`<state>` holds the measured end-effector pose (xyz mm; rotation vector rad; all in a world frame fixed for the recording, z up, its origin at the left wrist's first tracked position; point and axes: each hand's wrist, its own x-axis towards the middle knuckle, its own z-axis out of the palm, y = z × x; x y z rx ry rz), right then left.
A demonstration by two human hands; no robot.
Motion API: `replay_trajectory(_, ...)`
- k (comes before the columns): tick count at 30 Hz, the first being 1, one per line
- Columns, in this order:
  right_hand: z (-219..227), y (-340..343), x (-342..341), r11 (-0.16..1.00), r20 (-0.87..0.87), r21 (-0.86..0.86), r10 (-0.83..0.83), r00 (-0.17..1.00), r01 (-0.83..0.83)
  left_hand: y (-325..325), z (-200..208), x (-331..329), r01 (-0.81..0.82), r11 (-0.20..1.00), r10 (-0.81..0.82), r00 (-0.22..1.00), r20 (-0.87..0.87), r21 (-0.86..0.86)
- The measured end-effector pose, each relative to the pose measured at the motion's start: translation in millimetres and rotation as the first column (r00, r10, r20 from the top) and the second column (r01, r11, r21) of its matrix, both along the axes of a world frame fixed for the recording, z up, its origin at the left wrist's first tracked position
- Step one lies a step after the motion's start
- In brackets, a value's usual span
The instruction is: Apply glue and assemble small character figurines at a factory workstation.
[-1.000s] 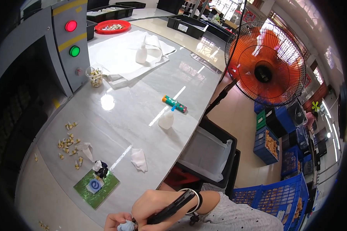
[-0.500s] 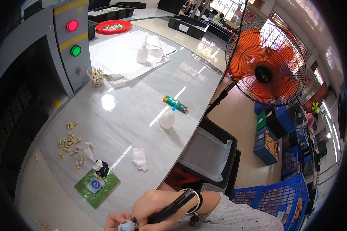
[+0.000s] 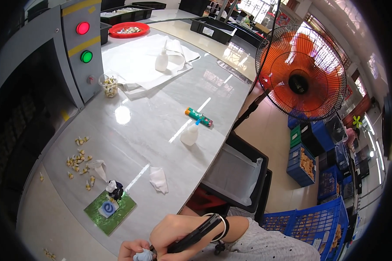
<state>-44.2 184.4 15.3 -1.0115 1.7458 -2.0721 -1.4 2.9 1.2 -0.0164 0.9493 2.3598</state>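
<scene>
A: Item one, left hand (image 3: 133, 249)?
B: One, at the near end of the counter (image 3: 152, 143). Grip: closed, thumb and fingers pinching a pale blue lump (image 3: 143, 255), soft-looking, small, partly cut off by the picture's lower edge.
A: Item two, right hand (image 3: 172, 232)?
B: One, just beside the left. Grip: closed around a black pen-shaped tool (image 3: 196, 235), which slanted from the wrist down toward the lump. Whether its tip touched the lump could not be told.
A: Near end, left edge?
B: One green board (image 3: 102, 224), square, bearing a white pad with a blue coil (image 3: 109, 208). One dark-and-white lump (image 3: 116, 193) stood at the board's far corner. Beyond, near the left edge, a scatter of small yellow-and-white pieces (image 3: 81, 157), loose.
A: Right edge?
B: One folded white scrap (image 3: 158, 180), flat, toward the near end. Farther along, one white squeeze bottle (image 3: 189, 135), blue-tipped, upright, just beside a green tube (image 3: 200, 118) with an orange end, lying down.
A: Far left part?
B: One clear cup (image 3: 109, 87) of similar pieces; white cloth (image 3: 133, 58), spread out; one red tray (image 3: 117, 35), holding small bits.
</scene>
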Motion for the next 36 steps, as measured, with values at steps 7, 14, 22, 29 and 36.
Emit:
replay_trajectory(7,-1,-3,9,1.000,0.012,-0.003,-0.028,1.000,0.028,-4,0,5,0.024,1.000,-0.024,0.999,-0.022,0.000)
replay_trajectory(14,-7,-2,2,0.996,-0.009,0.034,-0.078,0.997,0.079,-11,-14,4,0.035,0.998,-0.033,0.999,-0.042,0.052)
replay_trajectory(22,-17,30,-3,0.346,-0.242,0.044,-0.907,0.346,0.937,-9,-9,-10,-0.023,0.922,-0.040,0.988,0.152,0.388)
replay_trajectory(29,-31,38,-34,0.107,-0.647,0.423,-0.659,0.383,0.900,-12,-9,-4,-0.027,0.913,-0.027,0.992,0.126,0.407)
replay_trajectory(36,-30,32,-36,0.148,-0.640,0.427,-0.648,0.413,0.892,-14,-14,-1,-0.079,0.956,0.099,0.993,-0.058,0.282)
